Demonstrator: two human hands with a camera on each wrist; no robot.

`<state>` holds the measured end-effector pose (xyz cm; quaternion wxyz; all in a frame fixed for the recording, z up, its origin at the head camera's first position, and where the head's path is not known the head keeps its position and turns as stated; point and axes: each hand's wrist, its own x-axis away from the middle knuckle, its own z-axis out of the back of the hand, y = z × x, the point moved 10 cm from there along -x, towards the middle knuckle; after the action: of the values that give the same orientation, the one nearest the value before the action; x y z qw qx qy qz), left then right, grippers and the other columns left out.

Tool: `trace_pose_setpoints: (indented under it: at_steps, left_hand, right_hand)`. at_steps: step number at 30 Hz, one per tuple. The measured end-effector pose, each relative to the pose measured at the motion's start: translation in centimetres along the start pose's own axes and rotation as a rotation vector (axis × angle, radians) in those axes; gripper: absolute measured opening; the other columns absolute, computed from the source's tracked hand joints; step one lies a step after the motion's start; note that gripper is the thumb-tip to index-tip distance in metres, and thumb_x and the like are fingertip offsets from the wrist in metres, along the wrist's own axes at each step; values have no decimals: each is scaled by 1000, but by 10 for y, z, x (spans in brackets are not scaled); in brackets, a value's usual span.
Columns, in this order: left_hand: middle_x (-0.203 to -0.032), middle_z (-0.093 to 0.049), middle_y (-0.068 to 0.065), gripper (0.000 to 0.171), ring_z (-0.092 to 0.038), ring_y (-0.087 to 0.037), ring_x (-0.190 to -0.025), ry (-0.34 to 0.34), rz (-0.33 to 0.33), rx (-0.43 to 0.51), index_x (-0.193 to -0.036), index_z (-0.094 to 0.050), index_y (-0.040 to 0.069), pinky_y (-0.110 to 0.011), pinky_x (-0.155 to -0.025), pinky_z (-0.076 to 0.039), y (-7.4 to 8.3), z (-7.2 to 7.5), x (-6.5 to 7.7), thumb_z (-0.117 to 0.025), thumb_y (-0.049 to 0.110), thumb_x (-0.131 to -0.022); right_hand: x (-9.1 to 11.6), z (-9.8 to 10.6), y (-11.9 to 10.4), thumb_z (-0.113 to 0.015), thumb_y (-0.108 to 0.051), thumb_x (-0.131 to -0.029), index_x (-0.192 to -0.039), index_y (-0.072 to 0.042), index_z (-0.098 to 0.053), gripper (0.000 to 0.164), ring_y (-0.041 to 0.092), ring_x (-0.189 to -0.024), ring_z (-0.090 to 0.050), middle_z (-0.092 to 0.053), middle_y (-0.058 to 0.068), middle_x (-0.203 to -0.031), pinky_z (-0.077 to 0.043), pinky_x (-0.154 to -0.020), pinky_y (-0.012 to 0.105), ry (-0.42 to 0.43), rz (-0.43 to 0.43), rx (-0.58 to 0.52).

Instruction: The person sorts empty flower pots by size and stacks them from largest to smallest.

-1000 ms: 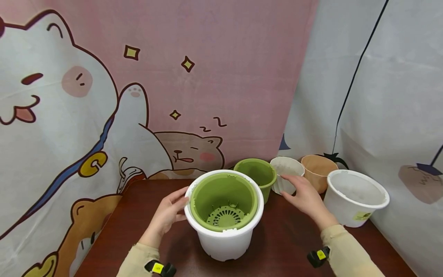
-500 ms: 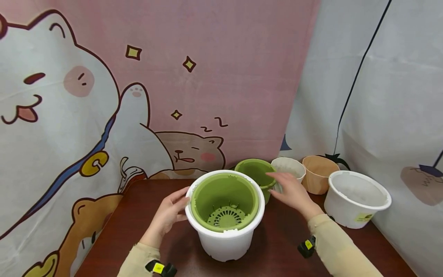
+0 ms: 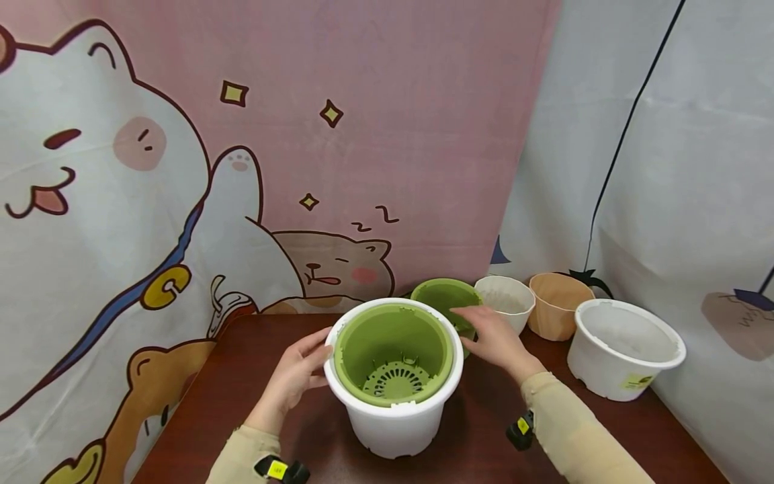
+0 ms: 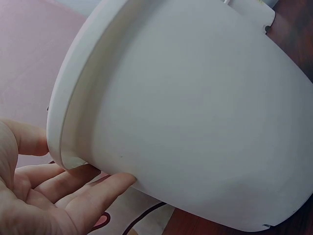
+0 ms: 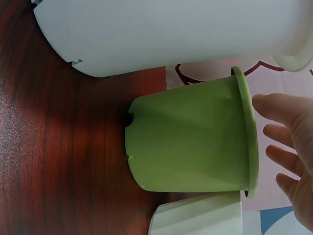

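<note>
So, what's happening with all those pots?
Someone's left grip holds the rim of a white round plastic pot with a round green plastic pot sitting inside it. The right grip is at the rim of another green plastic pot behind, not closed around it. A wavy-rimmed off-white pot, a round peach pot and another white plastic pot stand to the right.

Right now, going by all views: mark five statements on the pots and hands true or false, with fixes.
1. The left grip holds the front white pot at its rim. True.
2. The inner green pot sits inside the front white pot. True.
3. The tan pot stands between the small white pot and the rightmost white pot. True.
4. The right grip is at the tan pot. False: it is by the rear green pot's rim.
5. The rightmost white pot is unlabelled. False: it bears a yellow label.
</note>
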<state>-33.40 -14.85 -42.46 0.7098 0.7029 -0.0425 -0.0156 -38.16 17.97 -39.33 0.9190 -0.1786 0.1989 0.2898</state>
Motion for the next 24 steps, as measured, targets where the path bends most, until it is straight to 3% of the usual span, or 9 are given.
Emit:
trace_pose_setpoints:
  at_steps: [24]
  left_hand:
    - [-130, -59, -19, 43, -67, -24, -90, -1, 1, 3, -142, -53, 4, -46, -73, -59, 0, 0, 0, -59, 13, -100]
  right_hand:
    - [-3, -13, -1, -80, -10, -81, -120, -9, -70, 40, 29, -98, -64, -71, 6, -107, -46, -95, 49, -25, 23, 45]
